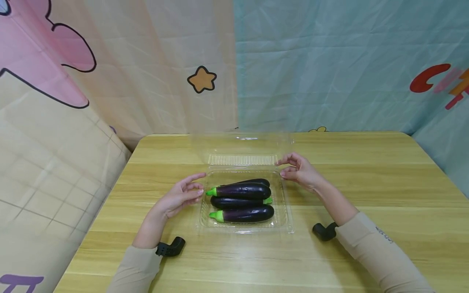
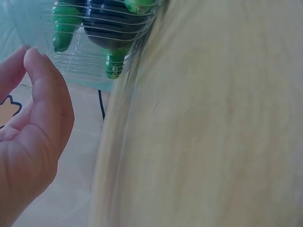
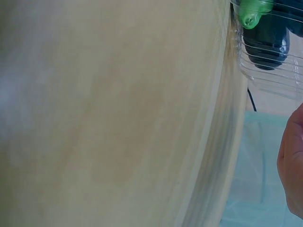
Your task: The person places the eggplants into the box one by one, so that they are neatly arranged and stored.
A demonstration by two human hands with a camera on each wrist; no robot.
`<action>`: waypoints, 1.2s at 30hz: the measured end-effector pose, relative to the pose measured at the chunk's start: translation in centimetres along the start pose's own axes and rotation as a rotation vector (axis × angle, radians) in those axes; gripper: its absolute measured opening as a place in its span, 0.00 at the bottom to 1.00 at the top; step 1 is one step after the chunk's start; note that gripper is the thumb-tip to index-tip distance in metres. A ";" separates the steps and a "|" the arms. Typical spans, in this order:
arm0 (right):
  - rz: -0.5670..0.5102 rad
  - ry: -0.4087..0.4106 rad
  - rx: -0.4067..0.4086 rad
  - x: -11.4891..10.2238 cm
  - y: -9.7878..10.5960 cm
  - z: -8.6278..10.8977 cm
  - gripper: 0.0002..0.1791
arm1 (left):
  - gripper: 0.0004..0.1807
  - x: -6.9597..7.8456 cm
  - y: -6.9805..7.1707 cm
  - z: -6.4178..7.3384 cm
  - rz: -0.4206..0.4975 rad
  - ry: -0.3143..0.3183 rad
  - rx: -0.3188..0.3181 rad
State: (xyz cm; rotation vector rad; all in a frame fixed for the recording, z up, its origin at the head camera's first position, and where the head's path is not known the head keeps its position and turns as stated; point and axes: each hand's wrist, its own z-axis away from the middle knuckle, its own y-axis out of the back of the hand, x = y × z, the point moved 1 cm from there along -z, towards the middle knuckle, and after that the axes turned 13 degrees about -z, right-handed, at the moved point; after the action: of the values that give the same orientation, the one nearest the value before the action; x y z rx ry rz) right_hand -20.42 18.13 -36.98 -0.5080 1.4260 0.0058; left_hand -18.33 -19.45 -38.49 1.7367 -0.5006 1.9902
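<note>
Several dark purple eggplants [image 1: 249,213] with green stems lie side by side in a clear plastic clamshell box [image 1: 283,221]. Its transparent lid [image 1: 247,140] stands raised at the far side. At the box's left rim is my left hand [image 1: 181,196], index finger stretched forward and thumb tip by a green stem. My right hand [image 1: 300,173] is at the far right corner, its thumb and index finger apart beside the rim. The left wrist view shows stems [image 2: 113,64] through the ribbed wall. Only part of my right hand [image 3: 293,163] appears in the right wrist view.
The box stands on a wood-grain table [image 1: 234,264]. Behind it hangs a printed curtain [image 1: 329,69] with a star [image 1: 202,79]. A black wrist mount [image 1: 172,247] is on the left arm, and another black mount [image 1: 324,231] on the right.
</note>
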 end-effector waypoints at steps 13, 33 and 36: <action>0.077 0.032 0.024 0.2 0.1 0.1 0.21 | 0.30 0.4 -0.1 0.0 0.021 0.036 0.036; 0.119 0.022 0.012 0.2 0.2 0.1 0.24 | 0.34 1.5 -0.1 0.4 0.030 0.083 0.023; 0.114 0.036 0.000 0.2 0.2 0.2 0.24 | 0.35 1.4 -0.1 0.4 0.015 0.091 0.022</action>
State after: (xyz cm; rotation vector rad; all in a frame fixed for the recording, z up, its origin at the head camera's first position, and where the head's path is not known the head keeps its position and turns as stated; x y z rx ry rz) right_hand -20.25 18.30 -37.21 -0.4282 1.4890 0.0885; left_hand -18.09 -19.45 -37.09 1.6512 -0.4643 2.0821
